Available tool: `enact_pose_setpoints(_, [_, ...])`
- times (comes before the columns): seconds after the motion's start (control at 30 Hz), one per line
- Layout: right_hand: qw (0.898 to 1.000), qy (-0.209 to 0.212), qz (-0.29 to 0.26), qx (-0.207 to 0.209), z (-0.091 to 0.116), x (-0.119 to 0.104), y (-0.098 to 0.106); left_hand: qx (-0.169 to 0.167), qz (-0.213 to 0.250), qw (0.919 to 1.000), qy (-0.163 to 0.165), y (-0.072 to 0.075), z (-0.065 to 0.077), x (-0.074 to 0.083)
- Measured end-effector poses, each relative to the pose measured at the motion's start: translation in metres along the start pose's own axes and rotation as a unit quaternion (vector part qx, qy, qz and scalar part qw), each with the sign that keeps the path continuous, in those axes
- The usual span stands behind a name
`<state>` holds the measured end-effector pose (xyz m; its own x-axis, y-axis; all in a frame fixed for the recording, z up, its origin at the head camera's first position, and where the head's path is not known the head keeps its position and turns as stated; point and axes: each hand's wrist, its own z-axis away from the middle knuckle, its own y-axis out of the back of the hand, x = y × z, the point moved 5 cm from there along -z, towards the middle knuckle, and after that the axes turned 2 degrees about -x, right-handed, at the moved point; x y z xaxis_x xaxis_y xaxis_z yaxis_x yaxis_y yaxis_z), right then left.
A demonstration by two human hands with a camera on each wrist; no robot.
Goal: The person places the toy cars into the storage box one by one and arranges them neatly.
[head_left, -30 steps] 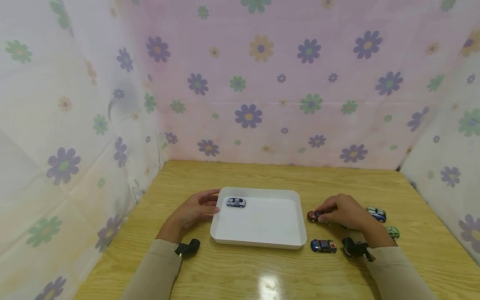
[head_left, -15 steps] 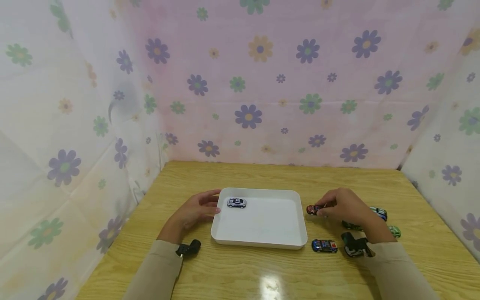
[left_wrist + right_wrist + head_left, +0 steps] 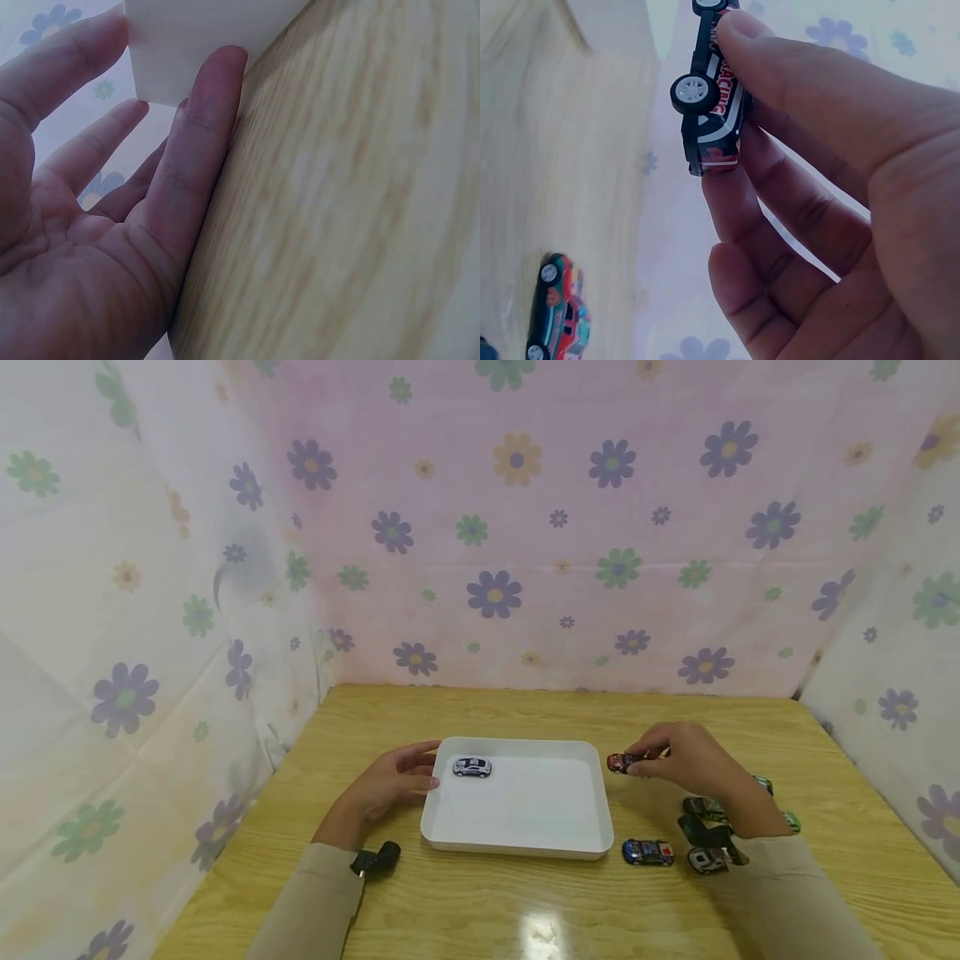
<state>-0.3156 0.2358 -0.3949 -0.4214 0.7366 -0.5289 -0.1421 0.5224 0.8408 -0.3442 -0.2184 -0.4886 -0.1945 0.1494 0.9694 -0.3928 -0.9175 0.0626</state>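
My right hand (image 3: 684, 764) pinches a small dark red and black toy car (image 3: 618, 763) between thumb and fingers, just right of the white tray (image 3: 525, 849). In the right wrist view, the toy car (image 3: 718, 112) shows white-spoked wheels and "RACING" lettering on its side, and it is held off the table. My left hand (image 3: 390, 781) rests at the tray's left end. The fingertips (image 3: 219, 75) touch the outer wall, spread and only slightly bent. Inside the tray, toward its back left corner, sits a white and dark blue toy car (image 3: 472, 767).
Right of the tray, a blue and red toy car (image 3: 648, 852) and a white and black one (image 3: 708, 860) lie near the front. A dark green toy car (image 3: 703, 809) and a bright green one (image 3: 791, 820) are partly behind my right forearm. Flowered cloth (image 3: 495, 635) surrounds the table.
My right hand has lifted the dark red toy car and brought it up and slightly left, toward the tray's back right corner. The left hand and tray have stayed in place.
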Motion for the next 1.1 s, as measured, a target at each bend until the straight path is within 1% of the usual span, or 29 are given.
enact_pose_setpoints(0.13, [1.0, 0.003, 0.003, -0.004, -0.004, -0.007, 0.0, -0.003, 0.004, 1.0, -0.001, 0.0, 0.0, 0.0])
enact_pose_setpoints(0.37, [1.0, 0.013, -0.001, -0.015, -0.015, -0.017, -0.007, -0.019, 0.011, 0.9997, -0.013, -0.001, 0.0, 0.0])
enact_pose_setpoints(0.67, [0.999, 0.024, 0.002, -0.021, -0.026, -0.032, -0.011, -0.019, 0.011, 0.9997, -0.011, -0.001, -0.002, 0.001])
enact_pose_setpoints(0.83, [0.999, 0.04, 0.004, -0.028, -0.032, -0.039, -0.014, -0.016, 0.003, 0.9998, -0.011, -0.001, -0.001, 0.0])
enact_pose_setpoints(1.1, [0.998, 0.045, -0.024, -0.041, -0.044, -0.047, -0.022, -0.02, 0.004, 0.9997, -0.014, -0.002, 0.0, 0.001])
